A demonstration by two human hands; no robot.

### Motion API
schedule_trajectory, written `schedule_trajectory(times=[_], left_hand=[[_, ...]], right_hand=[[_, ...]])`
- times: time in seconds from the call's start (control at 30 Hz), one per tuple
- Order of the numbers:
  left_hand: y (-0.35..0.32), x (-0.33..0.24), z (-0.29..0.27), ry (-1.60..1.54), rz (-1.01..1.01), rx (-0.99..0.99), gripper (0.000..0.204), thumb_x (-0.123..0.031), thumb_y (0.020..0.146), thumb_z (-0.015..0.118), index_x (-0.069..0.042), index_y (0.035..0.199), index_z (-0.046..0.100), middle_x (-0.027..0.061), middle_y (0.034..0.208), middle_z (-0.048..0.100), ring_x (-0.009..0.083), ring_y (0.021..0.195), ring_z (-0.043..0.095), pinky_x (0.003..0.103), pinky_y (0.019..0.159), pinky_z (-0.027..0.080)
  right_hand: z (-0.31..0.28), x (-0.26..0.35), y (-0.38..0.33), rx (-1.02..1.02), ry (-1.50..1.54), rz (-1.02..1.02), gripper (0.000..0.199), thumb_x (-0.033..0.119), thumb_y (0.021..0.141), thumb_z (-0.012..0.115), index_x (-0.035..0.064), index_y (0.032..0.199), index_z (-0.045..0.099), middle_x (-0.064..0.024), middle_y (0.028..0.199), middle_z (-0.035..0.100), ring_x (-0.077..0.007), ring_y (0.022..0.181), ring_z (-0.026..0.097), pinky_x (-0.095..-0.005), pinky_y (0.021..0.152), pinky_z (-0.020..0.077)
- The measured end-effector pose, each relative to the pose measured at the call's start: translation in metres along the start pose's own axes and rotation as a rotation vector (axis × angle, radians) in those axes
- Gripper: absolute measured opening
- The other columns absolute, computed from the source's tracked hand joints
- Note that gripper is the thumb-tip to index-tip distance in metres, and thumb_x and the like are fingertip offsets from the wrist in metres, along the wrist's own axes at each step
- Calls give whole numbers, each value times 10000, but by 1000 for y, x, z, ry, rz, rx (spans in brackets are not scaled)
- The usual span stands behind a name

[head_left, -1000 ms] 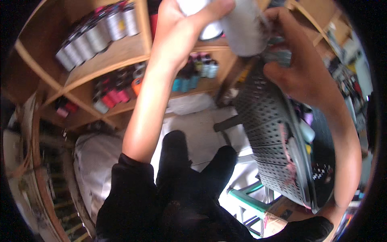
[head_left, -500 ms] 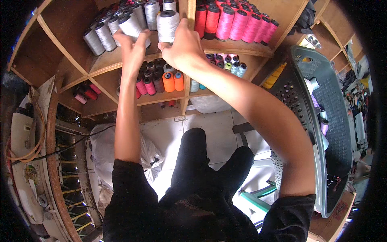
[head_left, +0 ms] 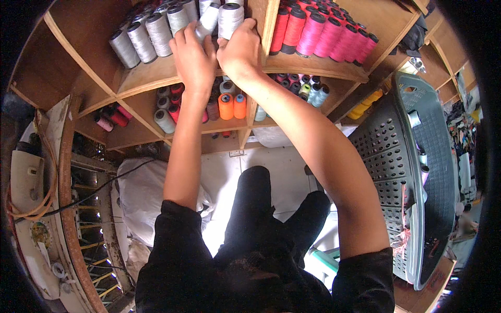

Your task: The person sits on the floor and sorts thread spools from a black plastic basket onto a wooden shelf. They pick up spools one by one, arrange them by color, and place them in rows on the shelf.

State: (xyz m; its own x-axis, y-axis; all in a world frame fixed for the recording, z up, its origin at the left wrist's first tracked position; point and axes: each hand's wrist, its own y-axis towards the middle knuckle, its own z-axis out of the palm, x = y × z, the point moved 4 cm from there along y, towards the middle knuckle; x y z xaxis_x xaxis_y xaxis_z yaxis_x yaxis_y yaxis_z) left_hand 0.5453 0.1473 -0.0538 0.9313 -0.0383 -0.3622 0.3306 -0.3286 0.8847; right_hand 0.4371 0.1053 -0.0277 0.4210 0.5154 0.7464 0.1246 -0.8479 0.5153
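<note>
Basket [head_left: 383,156] beside our shelf [head_left: 138,78] holds spools [head_left: 414,119]; left grip [head_left: 194,60] clasps a tilted grey thread cone [head_left: 207,22], right grip [head_left: 241,55] an upright cone [head_left: 230,21].

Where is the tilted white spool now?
In the head view, the tilted white spool is near the top, left of centre, in the left hand, beside the upright spool at the right hand.

A black cable [head_left: 104,181] reaches over a whitish bag [head_left: 146,201].

Workshop, wooden shelves [head_left: 136,77], many thread spools [head_left: 230,22]
</note>
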Motion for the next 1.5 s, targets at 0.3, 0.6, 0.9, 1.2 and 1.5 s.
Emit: schedule_trajectory(times=[0.3,0.6,0.9,1.2,1.5], left_hand=[[-7,-4,-2,95,-95,-43,541,-158,914,702,103,1337,488,295,1289,485,460,1195,493,511,1002,468],[-9,2,-11,-66,-71,-352,652,-202,941,636,140,1413,343,321,1287,400,465,1139,488,533,1021,393],[-14,3,-12,-152,-50,-354,565,-181,726,704,101,1191,552,235,1041,540,407,924,573,469,797,498],[-11,0,-11,-249,117,-195,530,-170,771,760,64,1218,597,195,983,608,350,822,627,435,741,528],[-6,-40,20,-139,-101,126,498,-207,804,795,33,1197,606,268,1010,680,454,927,673,514,827,543]], right_hand=[[4,2,-11,53,-25,109,561,163,869,768,-114,1219,428,-334,1015,680,-476,983,690,-508,850,559],[21,-9,14,-6,75,-22,420,96,730,862,-43,1064,648,-246,948,728,-415,938,721,-469,840,575],[36,-26,22,215,371,159,368,167,833,773,-33,1110,638,-276,978,724,-403,985,726,-479,837,563],[14,-26,-14,121,51,-69,352,96,896,667,-52,1201,573,-303,986,677,-474,969,682,-539,816,543],[-70,-66,-128,-108,193,-374,242,-41,864,650,-7,1094,586,-159,992,717,-249,877,729,-354,718,576]])
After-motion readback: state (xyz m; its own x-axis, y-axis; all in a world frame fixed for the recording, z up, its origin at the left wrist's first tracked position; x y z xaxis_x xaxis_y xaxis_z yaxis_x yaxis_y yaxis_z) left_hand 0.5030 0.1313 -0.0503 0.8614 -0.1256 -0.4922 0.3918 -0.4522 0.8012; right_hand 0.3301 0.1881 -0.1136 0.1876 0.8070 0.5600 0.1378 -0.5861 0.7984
